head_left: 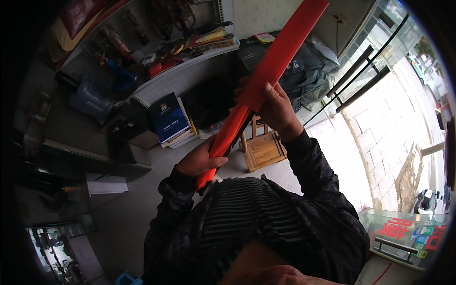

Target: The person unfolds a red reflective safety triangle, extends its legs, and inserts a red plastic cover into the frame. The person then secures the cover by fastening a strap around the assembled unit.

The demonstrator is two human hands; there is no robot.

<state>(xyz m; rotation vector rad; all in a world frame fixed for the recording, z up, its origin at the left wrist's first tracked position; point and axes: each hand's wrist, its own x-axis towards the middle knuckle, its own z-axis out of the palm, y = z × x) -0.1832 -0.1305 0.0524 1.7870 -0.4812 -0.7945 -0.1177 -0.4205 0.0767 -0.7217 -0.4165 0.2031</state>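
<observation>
A long, narrow red object (289, 40) slants across the middle, from near my waist up to the top edge. Its upper part is a broad flat red sleeve or blade, its lower part is slimmer with a black strip along one side, and I cannot make out its exact kind. My left hand (202, 159) wraps around the lower end. Higher up, my right hand (276, 109) grips the stretch where the two parts meet, thumb on top and its other fingers partly hidden behind.
Beyond the red object stands a wooden stool (265, 151). A blue booklet (169, 118) tops a paper stack to the left. A cluttered shelf (190, 61) runs behind, beside dark plastic-wrapped bags (304, 76). At right, a glass door with black handles (363, 78) opens onto paving (380, 142).
</observation>
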